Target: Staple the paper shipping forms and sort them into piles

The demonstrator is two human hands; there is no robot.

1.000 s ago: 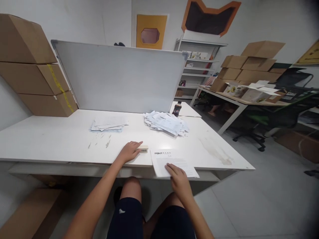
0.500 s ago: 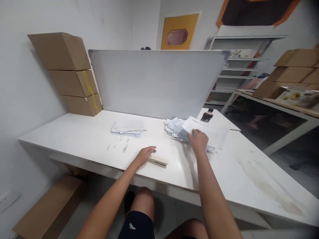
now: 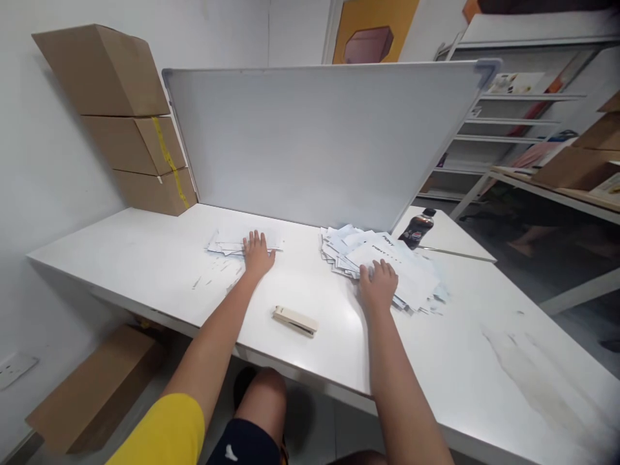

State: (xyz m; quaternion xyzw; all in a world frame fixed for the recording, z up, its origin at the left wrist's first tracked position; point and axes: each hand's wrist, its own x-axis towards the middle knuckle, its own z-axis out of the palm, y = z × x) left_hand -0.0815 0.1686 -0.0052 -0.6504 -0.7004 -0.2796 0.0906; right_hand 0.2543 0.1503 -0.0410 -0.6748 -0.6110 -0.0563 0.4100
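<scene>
My left hand [image 3: 258, 254] lies with its fingers spread on a small stack of white papers [image 3: 225, 244] at the left of the desk. On the right, a larger, untidy pile of printed papers [image 3: 411, 274] fans out; the fingertips of my right hand [image 3: 379, 284] rest on its near edge, apart and loosely bent. Between my forearms a cream stapler [image 3: 295, 320] lies on the desk, touched by neither hand.
A whiteboard [image 3: 320, 142] stands upright along the back of the white desk [image 3: 329, 349]. Stacked cardboard boxes [image 3: 150, 145] are at the back left. A dark drink bottle [image 3: 417, 228] stands behind the right pile. Grey marks show near the left stack.
My left hand has left the stapler and moved up and left onto the small stack. My right hand has laid the sheet it held onto the right pile and loosened its fingers.
</scene>
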